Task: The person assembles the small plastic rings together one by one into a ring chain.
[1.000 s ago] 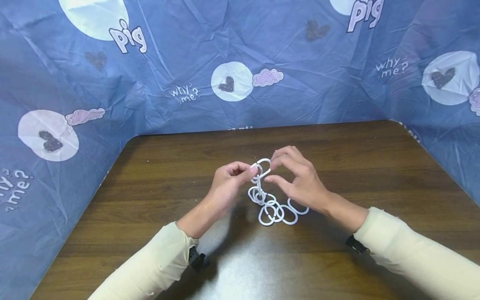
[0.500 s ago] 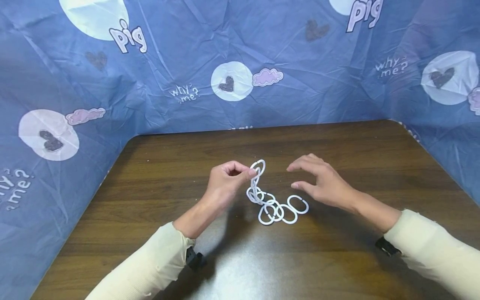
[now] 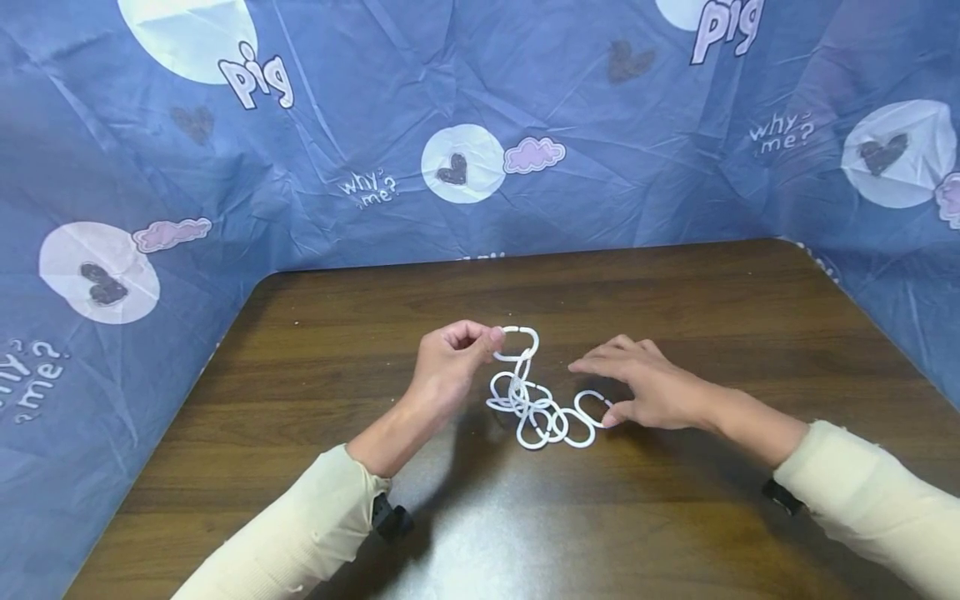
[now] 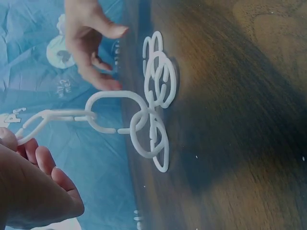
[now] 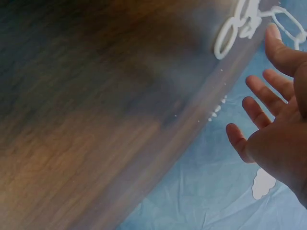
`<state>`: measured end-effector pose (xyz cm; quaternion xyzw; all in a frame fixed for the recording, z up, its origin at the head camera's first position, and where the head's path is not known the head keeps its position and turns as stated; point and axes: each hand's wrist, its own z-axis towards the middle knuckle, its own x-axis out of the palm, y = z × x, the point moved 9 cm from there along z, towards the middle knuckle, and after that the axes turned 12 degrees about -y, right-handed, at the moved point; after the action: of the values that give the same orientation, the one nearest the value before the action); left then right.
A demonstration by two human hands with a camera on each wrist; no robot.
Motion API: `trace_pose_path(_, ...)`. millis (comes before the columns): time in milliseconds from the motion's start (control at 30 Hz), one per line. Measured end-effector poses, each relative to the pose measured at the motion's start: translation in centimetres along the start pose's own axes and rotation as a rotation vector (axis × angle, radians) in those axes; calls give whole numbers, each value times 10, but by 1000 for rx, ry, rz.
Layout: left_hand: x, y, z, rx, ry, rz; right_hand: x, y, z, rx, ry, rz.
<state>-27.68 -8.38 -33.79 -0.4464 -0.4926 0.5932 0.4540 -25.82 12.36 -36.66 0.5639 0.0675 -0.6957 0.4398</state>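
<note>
Between thumb and fingers my left hand pinches the end link of a chain of white plastic links, oval rings with a small gap in one side. From that hand the chain hangs down to the table, where several links lie bunched and overlapping. My right hand hovers with spread fingers, holding nothing. Its thumb overlaps the rightmost white link in the head view. In the right wrist view the right palm and fingers are apart from the links at the top edge.
A brown wood-grain table with rounded far corners lies under the hands. Blue printed cloth hangs behind its far edge and along both sides. Black wrist straps sit at the light sleeves.
My right hand has let go of the chain's top link, moved right, then lowered toward the rightmost link. My left hand keeps its pinch; the top link has swung round and the chain hangs differently.
</note>
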Motion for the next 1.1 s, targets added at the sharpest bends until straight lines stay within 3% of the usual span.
trace_pose_path(367, -2, 2, 1, -25, -18, -23, 21, -1, -7, -52, 109, -130)
trace_pose_path(833, -2, 2, 0, -30, -18, -42, 31, 1, -10, -133, 139, -206)
trace_pose_path(1100, -2, 3, 1, -29, -27, -37, 33, 2, -8, -130, 130, -225)
